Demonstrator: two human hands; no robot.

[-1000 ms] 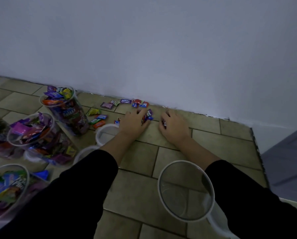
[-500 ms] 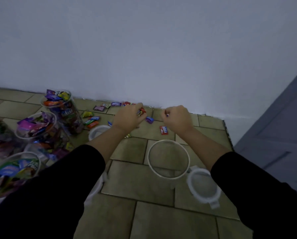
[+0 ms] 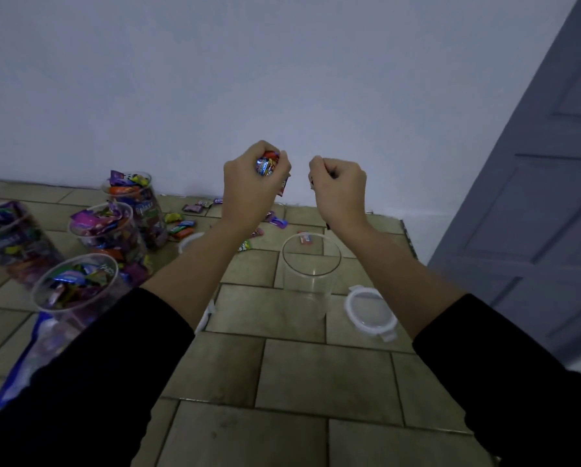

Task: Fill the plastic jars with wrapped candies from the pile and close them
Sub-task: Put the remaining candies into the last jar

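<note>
An empty clear plastic jar (image 3: pixel 311 278) stands upright on the tiled floor, between my forearms. My left hand (image 3: pixel 253 187) is raised above the floor and grips a bunch of wrapped candies (image 3: pixel 267 163). My right hand (image 3: pixel 339 188) is raised beside it in a fist, with a bit of dark wrapper showing at its edge. Both hands hover beyond and above the jar's mouth. A few loose candies (image 3: pixel 188 217) lie along the wall. The jar's white-rimmed lid (image 3: pixel 371 311) lies to its right.
Several open jars full of candies (image 3: pixel 80 284) stand at the left, one over a blue bag (image 3: pixel 19 372). Another lid (image 3: pixel 189 241) lies behind my left forearm. A white wall is ahead and a grey door (image 3: pixel 535 197) at the right.
Both hands closed on candies by the wall, then lifted off the floor toward me. My view rose, so the empty jar now sits lower between my forearms.
</note>
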